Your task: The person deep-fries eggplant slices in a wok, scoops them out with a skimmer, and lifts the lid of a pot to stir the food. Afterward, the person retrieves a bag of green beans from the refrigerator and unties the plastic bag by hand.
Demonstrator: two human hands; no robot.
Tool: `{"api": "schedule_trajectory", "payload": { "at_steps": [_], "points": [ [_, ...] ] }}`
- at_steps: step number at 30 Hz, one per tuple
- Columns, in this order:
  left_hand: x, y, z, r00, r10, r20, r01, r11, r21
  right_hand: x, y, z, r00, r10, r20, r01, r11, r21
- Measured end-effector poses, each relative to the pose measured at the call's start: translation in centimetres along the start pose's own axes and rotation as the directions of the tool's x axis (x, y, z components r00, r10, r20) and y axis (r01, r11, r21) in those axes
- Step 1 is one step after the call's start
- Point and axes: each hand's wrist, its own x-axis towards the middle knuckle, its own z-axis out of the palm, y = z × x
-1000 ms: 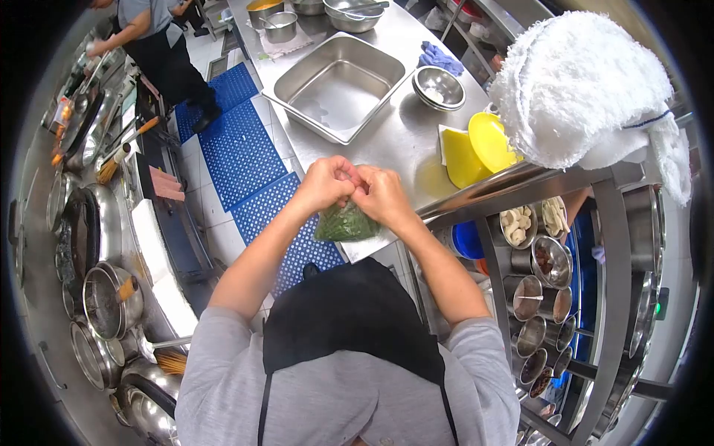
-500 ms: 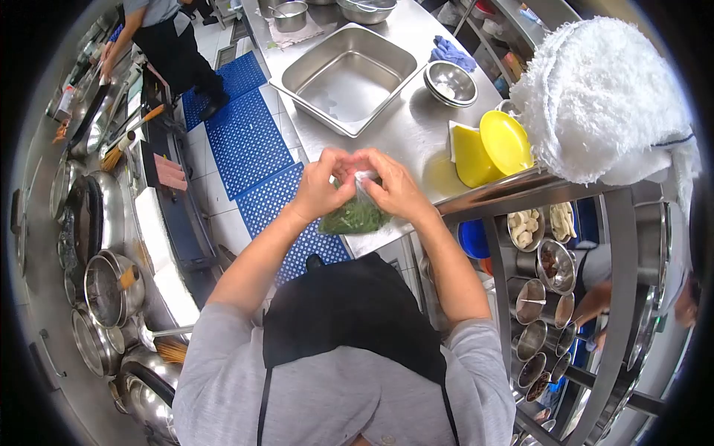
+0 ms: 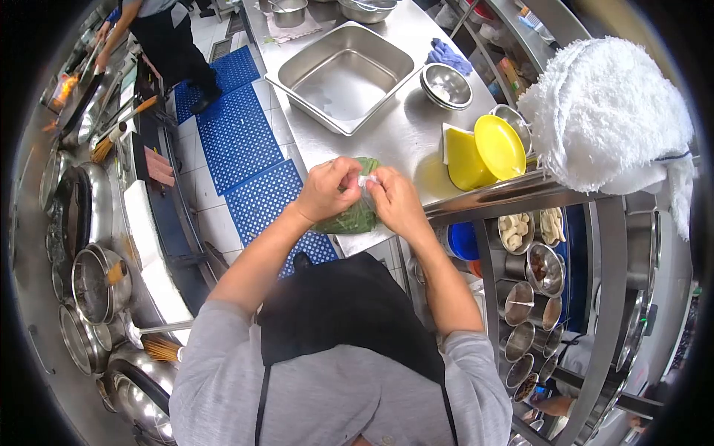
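Note:
A clear plastic bag of chopped greens (image 3: 351,221) sits at the near corner of the steel table, between my hands. Its white twisted top shows between my fingertips. My left hand (image 3: 331,189) is closed, thumb and fingers pinching at the left side of that top. From the right, my right hand (image 3: 396,199) pinches the other side of it. Part of the greens is covered by my fingers. Beyond the bag stands a deep steel pan (image 3: 344,126) with a wet-looking bottom.
Right of the pan are stacked steel bowls (image 3: 446,85), a blue cloth (image 3: 449,56) and a yellow container (image 3: 471,160). White towelling (image 3: 606,111) hangs at right above a rack of food tins (image 3: 519,303). Left are blue floor mats (image 3: 242,145), woks (image 3: 104,193) and a co-worker (image 3: 167,44) near a flame.
My fingers have drawn apart from being close together, and the bag's twisted top now shows between them. A flame has appeared by the co-worker's wok.

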Motion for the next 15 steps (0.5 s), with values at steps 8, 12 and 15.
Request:
{"api": "schedule_trajectory", "payload": {
  "at_steps": [8, 12, 15],
  "points": [
    [-0.8, 1.7, 0.5, 0.959, -0.285, 0.002, 0.283, 0.952, -0.115, -0.5, 0.6, 1.3, 0.915, 0.376, 0.146, -0.371, 0.639, 0.674],
    [-1.0, 1.5, 0.2, 0.952, -0.301, 0.061, 0.307, 0.931, -0.197, -0.7, 0.8, 0.3, 0.897, 0.367, 0.247, -0.422, 0.542, 0.727],
    [-1.0, 1.5, -0.2, 0.951, -0.288, 0.112, 0.305, 0.931, -0.2, -0.8, 1.6, 0.7, 0.888, 0.402, 0.222, -0.416, 0.499, 0.761]
  ]
}}
